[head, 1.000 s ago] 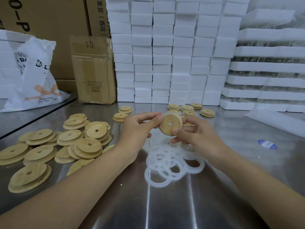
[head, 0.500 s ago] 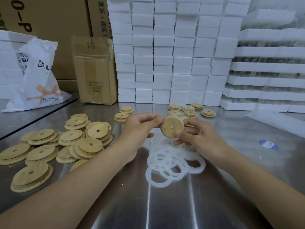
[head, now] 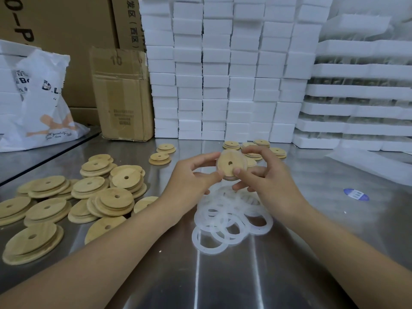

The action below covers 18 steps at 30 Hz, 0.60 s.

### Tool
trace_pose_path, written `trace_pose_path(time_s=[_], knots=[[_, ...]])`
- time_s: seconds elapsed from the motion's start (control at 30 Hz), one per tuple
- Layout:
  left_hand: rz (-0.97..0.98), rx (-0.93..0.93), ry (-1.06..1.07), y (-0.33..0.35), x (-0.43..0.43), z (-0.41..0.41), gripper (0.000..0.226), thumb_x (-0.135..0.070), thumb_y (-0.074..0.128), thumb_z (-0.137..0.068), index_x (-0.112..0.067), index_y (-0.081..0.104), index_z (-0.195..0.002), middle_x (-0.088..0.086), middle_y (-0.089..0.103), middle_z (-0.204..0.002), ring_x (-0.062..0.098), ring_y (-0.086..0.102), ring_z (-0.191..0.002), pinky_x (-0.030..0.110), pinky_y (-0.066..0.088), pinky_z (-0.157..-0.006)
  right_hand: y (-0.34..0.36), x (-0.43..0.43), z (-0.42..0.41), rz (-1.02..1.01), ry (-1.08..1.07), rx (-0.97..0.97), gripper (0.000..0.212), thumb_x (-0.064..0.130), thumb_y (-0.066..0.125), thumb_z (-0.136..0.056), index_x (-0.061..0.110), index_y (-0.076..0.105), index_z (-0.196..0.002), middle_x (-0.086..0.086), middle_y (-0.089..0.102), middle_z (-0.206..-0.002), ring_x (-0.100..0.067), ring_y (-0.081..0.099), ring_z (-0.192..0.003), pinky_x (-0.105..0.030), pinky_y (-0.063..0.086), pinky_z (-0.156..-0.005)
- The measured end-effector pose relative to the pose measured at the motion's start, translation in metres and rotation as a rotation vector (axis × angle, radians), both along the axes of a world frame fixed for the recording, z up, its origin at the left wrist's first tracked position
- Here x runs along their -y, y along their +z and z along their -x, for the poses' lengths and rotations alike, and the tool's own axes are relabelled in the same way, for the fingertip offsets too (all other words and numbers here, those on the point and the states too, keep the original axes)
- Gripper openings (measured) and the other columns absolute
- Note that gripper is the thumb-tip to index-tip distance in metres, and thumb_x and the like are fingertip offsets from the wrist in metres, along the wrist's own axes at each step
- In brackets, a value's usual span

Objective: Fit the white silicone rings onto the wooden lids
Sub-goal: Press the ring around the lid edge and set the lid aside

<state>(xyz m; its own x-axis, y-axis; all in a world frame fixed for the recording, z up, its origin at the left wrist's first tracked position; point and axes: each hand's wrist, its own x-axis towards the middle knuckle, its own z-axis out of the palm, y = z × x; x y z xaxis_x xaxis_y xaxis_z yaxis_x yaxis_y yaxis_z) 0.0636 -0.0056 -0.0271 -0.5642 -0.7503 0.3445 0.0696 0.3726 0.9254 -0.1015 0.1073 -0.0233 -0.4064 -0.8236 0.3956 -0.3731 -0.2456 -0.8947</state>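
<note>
A round wooden lid (head: 229,162) with a centre hole is held up above the steel table, between both hands. My left hand (head: 191,179) pinches its left edge with thumb and fingertips. My right hand (head: 265,175) grips its right side, thumb on the lower face and fingers curled over the top. A translucent white ring seems to sit around the lid's rim, partly hidden by fingers. Directly below lies a pile of white silicone rings (head: 229,217). Several bare wooden lids (head: 89,195) lie heaped at the left.
Small stacks of wooden lids (head: 254,148) sit behind the hands, and two more lids (head: 161,155) at centre left. White foam blocks (head: 223,70) wall the back. A cardboard box (head: 121,94) and a white plastic bag (head: 42,103) stand at left. A blue sticker (head: 356,194) lies at right.
The lid has turned in my hands and my right fingers have moved over its top edge. My left thumb has shifted to the lid's lower left edge.
</note>
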Motion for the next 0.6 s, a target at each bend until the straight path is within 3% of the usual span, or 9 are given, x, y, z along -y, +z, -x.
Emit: trace_pose_path(time_s=[0.1,0.17,0.23,0.33,0.4,0.5,0.6], knots=[[-0.015,0.010,-0.053,-0.006,-0.004,0.003,0.050,-0.015,0.088,-0.088,-0.047,0.068,-0.122,-0.022,0.073,-0.121,0.009,0.080,-0.089,0.020,0.061,-0.067,0.000,0.002,-0.003,0.045,-0.008,-0.009,0.027,0.026,0.077,-0.096,0.032,0.064,-0.119,-0.008,0.080,-0.082,-0.023,0.080,-0.076,-0.051,0.054,-0.071],[-0.030,0.003,-0.059,-0.007,-0.005,0.003,0.051,-0.020,0.091,-0.085,-0.047,0.068,-0.122,-0.023,0.072,-0.118,0.008,0.080,-0.090,0.017,0.058,-0.066,0.001,0.003,-0.003,0.042,0.002,-0.012,0.032,0.024,0.079,-0.094,0.030,0.066,-0.122,-0.008,0.080,-0.081,-0.022,0.080,-0.078,-0.047,0.054,-0.070],[-0.046,-0.014,-0.048,-0.005,-0.008,0.002,0.050,-0.037,0.092,-0.080,-0.046,0.070,-0.124,-0.025,0.074,-0.113,0.006,0.079,-0.093,0.018,0.058,-0.068,0.002,0.002,-0.002,0.028,0.030,0.009,0.044,0.023,0.082,-0.091,0.028,0.064,-0.131,-0.004,0.081,-0.085,-0.020,0.080,-0.083,-0.032,0.059,-0.074],[-0.086,-0.024,-0.027,-0.001,-0.012,0.001,0.063,-0.055,0.088,-0.071,-0.040,0.072,-0.131,-0.021,0.076,-0.119,0.006,0.078,-0.099,0.025,0.059,-0.076,0.004,0.001,-0.002,0.017,0.037,0.037,0.052,0.025,0.081,-0.091,0.024,0.060,-0.138,-0.001,0.082,-0.088,-0.015,0.079,-0.083,-0.013,0.053,-0.068],[-0.119,-0.028,-0.023,-0.001,-0.013,0.002,0.062,-0.052,0.088,-0.077,-0.036,0.072,-0.134,-0.016,0.076,-0.121,0.008,0.077,-0.103,0.028,0.058,-0.079,0.004,0.002,-0.002,0.000,0.024,0.058,0.052,0.030,0.079,-0.092,0.023,0.058,-0.140,0.001,0.082,-0.088,-0.014,0.080,-0.083,-0.014,0.052,-0.067],[-0.145,-0.049,0.006,0.000,-0.013,0.001,0.050,-0.040,0.088,-0.085,-0.036,0.073,-0.132,-0.014,0.077,-0.117,0.009,0.077,-0.100,0.029,0.054,-0.078,0.003,0.002,-0.001,-0.030,0.009,0.053,0.048,0.036,0.076,-0.095,0.025,0.060,-0.139,0.005,0.083,-0.095,-0.014,0.080,-0.085,-0.029,0.052,-0.076],[-0.123,-0.059,0.011,-0.001,-0.011,0.001,0.051,-0.031,0.089,-0.087,-0.039,0.070,-0.134,-0.012,0.075,-0.118,0.011,0.078,-0.096,0.026,0.055,-0.073,0.002,0.002,0.002,-0.011,-0.015,0.044,0.046,0.031,0.083,-0.089,0.029,0.067,-0.133,0.005,0.081,-0.100,-0.013,0.079,-0.084,-0.026,0.054,-0.070]])
